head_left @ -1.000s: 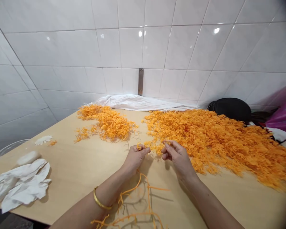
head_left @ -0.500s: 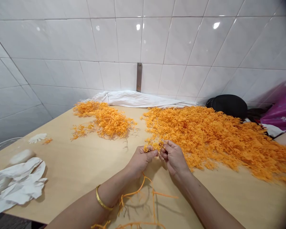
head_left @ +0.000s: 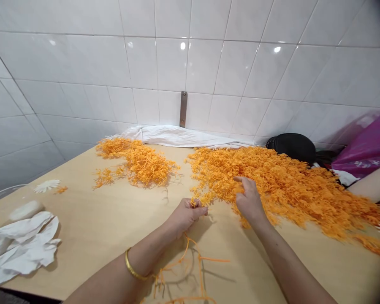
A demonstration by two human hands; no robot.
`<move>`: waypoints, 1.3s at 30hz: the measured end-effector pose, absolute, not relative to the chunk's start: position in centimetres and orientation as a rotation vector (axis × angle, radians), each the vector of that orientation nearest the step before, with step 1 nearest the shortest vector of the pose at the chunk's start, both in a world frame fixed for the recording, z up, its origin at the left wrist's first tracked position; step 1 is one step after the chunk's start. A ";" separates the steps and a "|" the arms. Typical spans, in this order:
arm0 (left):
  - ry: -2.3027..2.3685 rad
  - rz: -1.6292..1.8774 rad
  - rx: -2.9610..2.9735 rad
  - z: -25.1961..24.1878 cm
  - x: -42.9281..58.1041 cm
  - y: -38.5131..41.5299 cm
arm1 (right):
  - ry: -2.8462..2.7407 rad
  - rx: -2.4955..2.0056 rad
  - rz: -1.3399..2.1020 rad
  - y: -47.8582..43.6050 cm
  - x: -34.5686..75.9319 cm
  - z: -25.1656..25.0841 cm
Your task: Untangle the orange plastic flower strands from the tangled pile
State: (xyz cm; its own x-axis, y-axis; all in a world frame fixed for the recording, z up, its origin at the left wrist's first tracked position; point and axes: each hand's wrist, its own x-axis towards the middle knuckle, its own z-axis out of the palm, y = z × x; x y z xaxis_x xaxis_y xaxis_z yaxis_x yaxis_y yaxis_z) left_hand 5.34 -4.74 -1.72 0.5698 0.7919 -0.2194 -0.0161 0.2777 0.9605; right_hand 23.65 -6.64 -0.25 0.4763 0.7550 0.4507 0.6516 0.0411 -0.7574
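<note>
Backed by a white tiled wall [head_left: 82, 63], a pale wooden tabletop [head_left: 107, 223] strewn with orange. Across its right half, a large heap of orange pieces [head_left: 288, 190], running from the far edge toward the near right corner. To the left and apart from it, a smaller orange heap [head_left: 139, 162]. Along the wall behind both, a rumpled white cloth [head_left: 177, 136]. At far right, a magenta bag [head_left: 367, 147] beside a black bag [head_left: 291, 147], with another person's bare forearm [head_left: 372, 188] at the frame's edge. At near left, crumpled white fabric [head_left: 22, 249].

In the centre, right hand [head_left: 248, 200] at the near-left fringe of the large heap, fingers loosely spread and gripping nothing visible; contact with the heap unclear. Just left of it, left hand [head_left: 185, 215] closed in a pinch on an orange strand [head_left: 185, 253], loose end trailing down to the tabletop beneath the wrist. On that wrist, a gold bangle [head_left: 133, 270]. At far left, a small white flower [head_left: 46, 185].
</note>
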 end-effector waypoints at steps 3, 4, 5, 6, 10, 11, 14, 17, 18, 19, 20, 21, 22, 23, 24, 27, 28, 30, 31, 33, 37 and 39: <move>0.804 0.604 1.187 -1.6 5.2 -4.7 | -1.390 -1.626 0.057 -7.1 22.5 0.5; 0.801 0.603 1.193 -1.6 5.2 -4.7 | -1.430 -1.582 0.194 -7.3 22.0 0.7; 0.800 0.606 1.198 -1.6 5.2 -4.8 | -1.470 -1.526 0.376 -7.5 21.5 0.8; 0.799 0.615 1.201 -1.6 5.2 -4.8 | -1.510 -1.466 0.561 -7.7 20.9 0.7; 0.770 0.649 1.196 -1.2 5.4 -5.0 | -1.628 -1.354 0.846 -8.2 18.3 -0.8; 0.753 0.654 1.184 -1.1 5.4 -5.1 | -1.611 -1.350 0.824 -8.2 17.8 -1.2; 0.715 0.671 1.164 -0.8 5.3 -5.4 | -1.385 -1.300 0.837 -7.6 17.6 -2.0; 0.720 0.648 1.266 -1.0 5.2 -5.7 | -0.897 -1.226 0.842 -6.8 19.9 -1.4; 0.727 0.635 1.293 -1.2 5.2 -5.8 | -0.798 -1.217 0.808 -6.6 20.8 -1.0; 0.737 0.622 1.301 -1.4 5.2 -5.8 | -0.744 -1.207 0.779 -6.6 21.7 -0.6; 0.747 0.611 1.289 -1.5 5.2 -5.7 | -0.709 -1.195 0.770 -6.7 22.4 -0.3; 0.754 0.592 1.265 -1.6 5.2 -5.6 | -0.693 -1.182 0.796 -6.8 22.8 -0.1; 0.756 0.561 1.247 -1.7 5.2 -5.4 | -0.697 -1.176 0.840 -7.0 22.8 -0.1; 0.750 0.520 1.241 -1.6 5.1 -5.2 | -0.720 -1.173 0.902 -7.1 22.6 -0.1; 0.740 0.475 1.248 -1.5 5.0 -5.1 | -0.766 -1.170 0.969 -7.3 22.1 -0.2; 0.707 0.369 1.284 -1.2 4.6 -4.7 | -0.977 -1.142 1.109 -7.5 20.5 -0.7; 0.696 0.350 1.294 -1.1 4.5 -4.6 | -1.059 -1.132 1.127 -7.6 20.0 -0.7; 0.682 0.325 1.316 -1.2 4.4 -4.5 | -1.230 -1.134 1.129 -7.8 19.3 -0.7; 0.679 0.324 1.323 -1.2 4.5 -4.5 | -1.321 -1.145 1.120 -7.9 18.9 -0.6; 0.687 0.345 1.338 -1.4 4.6 -4.4 | -1.496 -1.184 1.061 -8.2 18.2 -0.5; 0.664 0.372 1.365 -1.5 4.9 -4.5 | -1.609 -1.243 0.850 -8.3 16.9 -0.9; 0.668 0.360 1.373 -1.4 4.9 -4.8 | -1.535 -1.280 0.715 -8.0 17.2 -1.3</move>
